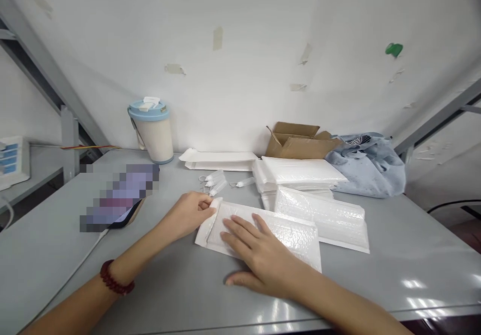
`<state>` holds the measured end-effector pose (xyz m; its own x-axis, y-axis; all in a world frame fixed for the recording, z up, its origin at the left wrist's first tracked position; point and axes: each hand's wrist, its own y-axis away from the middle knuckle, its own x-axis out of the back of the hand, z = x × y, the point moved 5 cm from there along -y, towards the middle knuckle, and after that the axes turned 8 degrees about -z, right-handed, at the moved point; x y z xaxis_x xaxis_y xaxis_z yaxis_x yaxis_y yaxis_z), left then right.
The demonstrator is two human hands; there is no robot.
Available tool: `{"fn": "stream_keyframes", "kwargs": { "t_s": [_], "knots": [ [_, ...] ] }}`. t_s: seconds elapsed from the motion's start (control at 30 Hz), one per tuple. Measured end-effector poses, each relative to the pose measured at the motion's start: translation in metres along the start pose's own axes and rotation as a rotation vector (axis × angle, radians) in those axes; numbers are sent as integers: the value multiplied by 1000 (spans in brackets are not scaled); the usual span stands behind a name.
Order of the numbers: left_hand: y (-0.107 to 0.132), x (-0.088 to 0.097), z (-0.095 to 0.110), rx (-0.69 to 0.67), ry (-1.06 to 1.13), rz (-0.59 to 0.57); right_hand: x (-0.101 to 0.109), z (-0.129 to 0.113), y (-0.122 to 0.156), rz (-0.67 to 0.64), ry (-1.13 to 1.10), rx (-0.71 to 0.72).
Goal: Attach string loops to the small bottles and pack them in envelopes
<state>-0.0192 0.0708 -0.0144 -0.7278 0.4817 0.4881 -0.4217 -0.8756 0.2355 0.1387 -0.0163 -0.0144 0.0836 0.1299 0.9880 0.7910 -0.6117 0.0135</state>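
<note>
A white bubble mailer (296,235) lies flat on the grey table in front of me. My left hand (191,215) pinches the flap at its left end between thumb and curled fingers. Across the middle of the same mailer rests my right hand (259,255), its fingers spread and its palm down. Just beyond the mailer are several small clear plastic bottles (218,187) with thin loops. To the right, another bubble mailer (334,220) partly overlaps a stack of white mailers (300,170).
Charging at the left is a phone (128,215) with a blurred screen. Behind it stands a white tumbler (154,134) with a blue lid. Along the wall are a long white folded packet (221,160), an open cardboard box (300,147) and a light blue cloth (372,170).
</note>
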Motion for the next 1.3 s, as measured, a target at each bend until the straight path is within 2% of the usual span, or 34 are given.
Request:
{"fn": "stream_keyframes", "kwargs": {
  "t_s": [0.1,0.17,0.43,0.57,0.8,0.93,1.07,1.17,1.23,1.3],
  "knots": [
    [2,-6,2,7,50,-37,0,0,0,0,8,-33],
    [2,-9,2,-34,-5,-31,0,0,0,12,10,-43],
    [2,-18,10,-335,-497,-18,12,6,9,-5,-18,-70],
    [8,-22,18,-466,-666,-39,15,5,11,-14,83,-98],
    [12,-24,19,-480,-780,-56,11,7,9,202,390,-58],
    [9,-25,18,-552,-685,-13,24,3,17,328,486,-23],
    [9,-30,27,-627,-382,26,42,-2,28,493,568,-89],
    [7,-38,35,-507,-103,38,50,-4,36,648,597,-152],
    [4,-51,43,-410,67,-57,51,-4,38,721,579,-145],
    [-1,-68,57,-384,155,-191,51,-5,38,766,554,-122]
  ]
}}
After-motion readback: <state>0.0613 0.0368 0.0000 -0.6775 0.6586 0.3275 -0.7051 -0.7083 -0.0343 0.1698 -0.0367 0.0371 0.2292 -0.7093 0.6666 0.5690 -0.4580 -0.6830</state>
